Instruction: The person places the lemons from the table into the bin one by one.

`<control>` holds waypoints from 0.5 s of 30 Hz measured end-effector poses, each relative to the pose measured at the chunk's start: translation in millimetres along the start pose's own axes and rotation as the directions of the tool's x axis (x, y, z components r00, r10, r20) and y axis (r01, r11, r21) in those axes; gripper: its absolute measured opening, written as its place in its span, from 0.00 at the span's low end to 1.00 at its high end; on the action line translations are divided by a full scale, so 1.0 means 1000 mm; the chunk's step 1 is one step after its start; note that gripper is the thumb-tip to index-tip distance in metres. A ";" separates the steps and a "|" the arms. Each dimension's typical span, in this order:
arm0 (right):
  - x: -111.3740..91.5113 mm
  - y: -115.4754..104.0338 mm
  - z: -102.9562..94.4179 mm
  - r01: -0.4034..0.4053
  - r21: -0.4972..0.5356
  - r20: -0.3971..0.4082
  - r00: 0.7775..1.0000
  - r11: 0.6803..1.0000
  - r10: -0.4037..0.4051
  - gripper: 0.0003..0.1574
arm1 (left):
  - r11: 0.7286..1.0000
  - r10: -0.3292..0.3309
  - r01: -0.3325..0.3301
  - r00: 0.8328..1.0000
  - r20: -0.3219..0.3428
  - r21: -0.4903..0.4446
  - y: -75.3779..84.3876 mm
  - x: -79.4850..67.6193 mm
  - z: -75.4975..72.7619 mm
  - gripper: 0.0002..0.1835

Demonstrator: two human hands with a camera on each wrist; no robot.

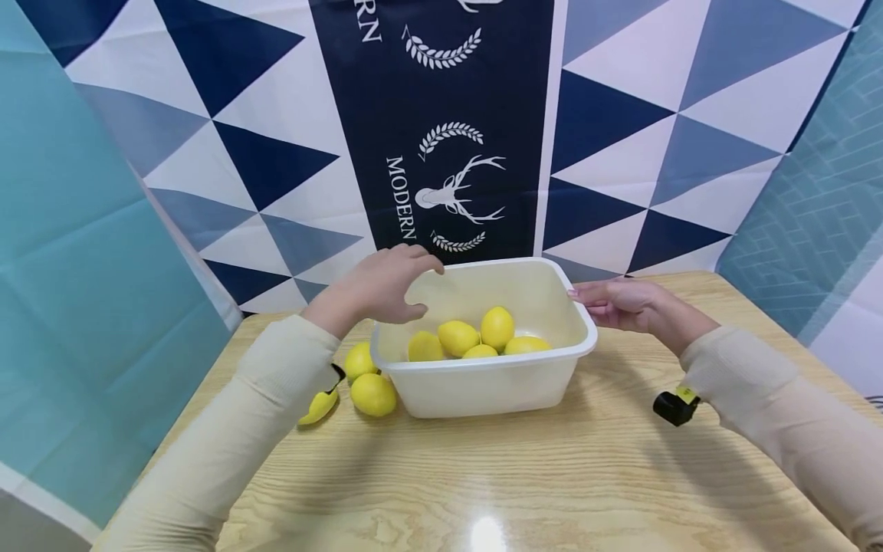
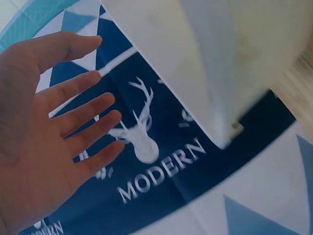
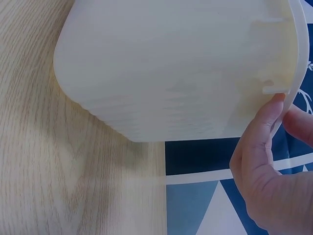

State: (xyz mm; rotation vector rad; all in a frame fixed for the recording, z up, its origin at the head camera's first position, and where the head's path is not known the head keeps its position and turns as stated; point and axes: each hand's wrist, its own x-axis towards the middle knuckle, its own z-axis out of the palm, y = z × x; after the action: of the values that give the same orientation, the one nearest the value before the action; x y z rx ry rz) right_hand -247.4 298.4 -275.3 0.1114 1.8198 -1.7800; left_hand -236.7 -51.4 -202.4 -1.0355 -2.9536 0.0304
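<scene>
A white plastic basin (image 1: 483, 387) stands on the table with several lemons (image 1: 458, 338) inside. My right hand (image 1: 621, 305) grips its right rim; in the right wrist view the fingers (image 3: 264, 129) lie under the rim with the thumb on the other side. Over the basin's left back corner hovers my left hand (image 1: 386, 284), holding nothing. The left wrist view shows that hand's fingers (image 2: 93, 110) spread beside the basin wall (image 2: 171, 63). Outside the basin, a lemon (image 1: 373, 395) sits at its left side, near another lemon (image 1: 360, 361).
A third yellow lemon (image 1: 319, 406) is partly covered by the left sleeve. The wooden table (image 1: 441, 475) backs onto a patterned cloth (image 1: 455, 199) right behind the basin. Side cloths hang at the left and right. A small black device (image 1: 674, 408) is on the right wrist.
</scene>
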 end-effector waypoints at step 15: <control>-0.002 0.000 0.000 -0.003 0.004 -0.004 1.000 1.000 0.003 0.48 | 0.990 0.017 -0.063 0.940 -0.341 -0.127 -0.039 -0.058 0.038 0.30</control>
State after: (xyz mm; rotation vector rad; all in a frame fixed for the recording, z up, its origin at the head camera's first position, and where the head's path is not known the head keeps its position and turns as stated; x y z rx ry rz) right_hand -246.0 299.3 -274.3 0.1195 1.8183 -1.7827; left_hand -216.2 -118.9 -239.5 -0.9976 -2.6503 -0.3214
